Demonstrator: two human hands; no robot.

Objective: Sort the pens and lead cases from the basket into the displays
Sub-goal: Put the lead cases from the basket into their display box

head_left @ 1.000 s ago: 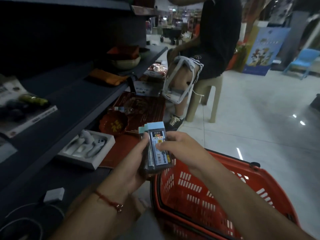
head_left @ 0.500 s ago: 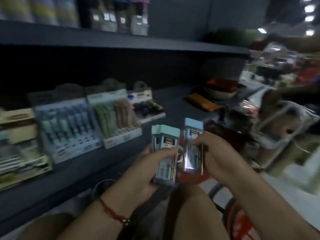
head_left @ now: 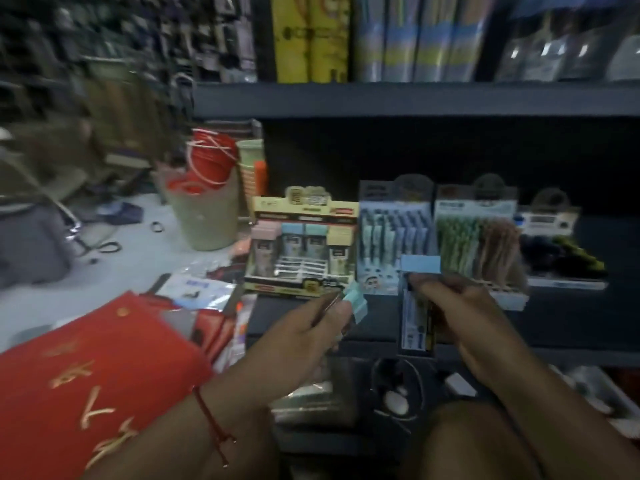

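Observation:
My left hand [head_left: 311, 332] grips lead cases with teal caps [head_left: 356, 303], tilted to the right. A single lead case with a light blue cap [head_left: 417, 306] stands upright in my right hand [head_left: 460, 313]. Both hands hover just in front of the dark shelf edge [head_left: 554, 341]. Behind them on the shelf stands a yellow lead case display [head_left: 303, 244] with pink, blue, teal and yellow capped cases at its back and open slots in front. To its right stand a blue pen display [head_left: 394, 233] and a green and brown pen display [head_left: 479, 237]. The basket is out of view.
A red bag with gold lettering [head_left: 86, 375] lies at lower left beside loose packets [head_left: 197, 289]. A beige bucket holding red items [head_left: 207, 202] stands left of the shelf. Another display with dark items [head_left: 557, 251] sits at far right. Boxes line the upper shelf [head_left: 381, 98].
The view has swung left from the basket and aisle to the shelf displays. My hands have parted, the right one now holding one case away from the left hand's stack.

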